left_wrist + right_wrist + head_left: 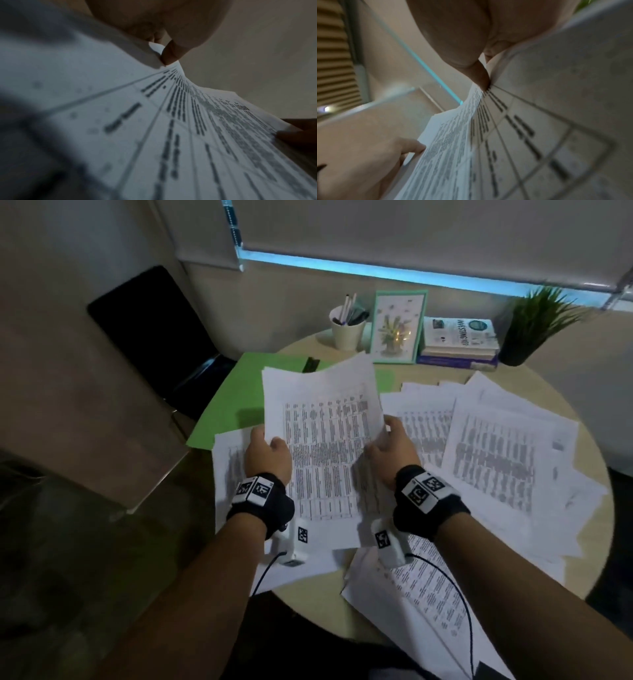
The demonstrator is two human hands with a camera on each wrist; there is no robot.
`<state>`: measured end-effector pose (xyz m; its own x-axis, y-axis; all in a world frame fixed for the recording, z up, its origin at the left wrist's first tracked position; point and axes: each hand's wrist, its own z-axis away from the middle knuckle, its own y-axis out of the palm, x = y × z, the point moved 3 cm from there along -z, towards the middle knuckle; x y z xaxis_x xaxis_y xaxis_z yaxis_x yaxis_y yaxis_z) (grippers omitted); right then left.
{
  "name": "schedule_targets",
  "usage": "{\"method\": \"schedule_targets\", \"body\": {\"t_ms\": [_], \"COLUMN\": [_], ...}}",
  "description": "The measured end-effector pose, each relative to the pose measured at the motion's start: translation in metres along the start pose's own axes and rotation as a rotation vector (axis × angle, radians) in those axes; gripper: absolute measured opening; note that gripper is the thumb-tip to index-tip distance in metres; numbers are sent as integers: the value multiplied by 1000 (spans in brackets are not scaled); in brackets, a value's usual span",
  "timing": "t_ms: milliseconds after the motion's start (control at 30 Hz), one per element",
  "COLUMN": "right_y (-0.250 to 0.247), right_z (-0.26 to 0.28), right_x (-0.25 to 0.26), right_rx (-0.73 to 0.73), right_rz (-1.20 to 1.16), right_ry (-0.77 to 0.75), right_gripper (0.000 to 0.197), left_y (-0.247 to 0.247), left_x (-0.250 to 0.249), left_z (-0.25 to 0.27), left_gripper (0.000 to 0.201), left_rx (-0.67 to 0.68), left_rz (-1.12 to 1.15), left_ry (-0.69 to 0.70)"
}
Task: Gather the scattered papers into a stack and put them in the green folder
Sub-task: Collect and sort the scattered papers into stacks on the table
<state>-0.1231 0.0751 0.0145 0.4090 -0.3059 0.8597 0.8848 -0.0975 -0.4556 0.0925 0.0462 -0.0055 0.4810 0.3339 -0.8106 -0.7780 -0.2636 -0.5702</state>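
A small stack of printed sheets [325,440] is held up above the round table [308,601]. My left hand [265,451] grips its left edge, thumb on top. My right hand [390,446] grips the right edge. The left wrist view shows my left thumb [171,54] pinching the held sheets [188,135]; the right wrist view shows my right thumb [479,75] on the held sheets [522,135]. The green folder [236,402] lies flat behind the stack at the table's left. Several loose papers [496,460] lie spread over the right half, and another sheet [421,604] lies near the front edge.
At the back of the table stand a white pen cup [347,328], a green-framed flower picture [397,326], stacked books [459,342] and a potted plant [537,326]. A black chair [154,337] sits beyond the left edge. A black clip [311,364] lies on the folder.
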Motion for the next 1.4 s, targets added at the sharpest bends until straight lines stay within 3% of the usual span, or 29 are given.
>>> {"method": "schedule_targets", "body": {"t_ms": [167,400,467,567,700,867,1000,1133,1233,1400], "right_y": [92,155,160,169,186,187,169,130,86,-9], "right_z": [5,6,0,-5,-10,-9,-10,-5,0,24], "right_x": [-7,-23,-28,-30,-26,-22,-27,-33,-45,-84], "right_rx": [171,206,124,110,93,63,-2,-75,-162,-383], "right_rz": [125,301,427,385,319,296,206,73,12,-63], "right_ry": [63,103,91,127,162,216,207,168,153,227], "right_gripper": [52,57,55,55,28,40,50,40,35,31], "left_y": [-45,-72,-73,-65,-44,-40,-41,-22,7,83], "left_x": [78,136,146,152,146,141,118,54,11,-26], "left_z": [-17,-42,-49,-57,-55,-56,-53,-32,-4,56], "left_gripper": [43,24,35,53,60,78,76,48,35,29], "left_rx": [-6,26,20,44,81,52,15,84,197,539], "left_rz": [-161,-239,-233,-194,-151,-187,-235,-118,-49,-152], "left_ry": [-223,-308,-323,-348,-319,-376,-212,175,317,365]}}
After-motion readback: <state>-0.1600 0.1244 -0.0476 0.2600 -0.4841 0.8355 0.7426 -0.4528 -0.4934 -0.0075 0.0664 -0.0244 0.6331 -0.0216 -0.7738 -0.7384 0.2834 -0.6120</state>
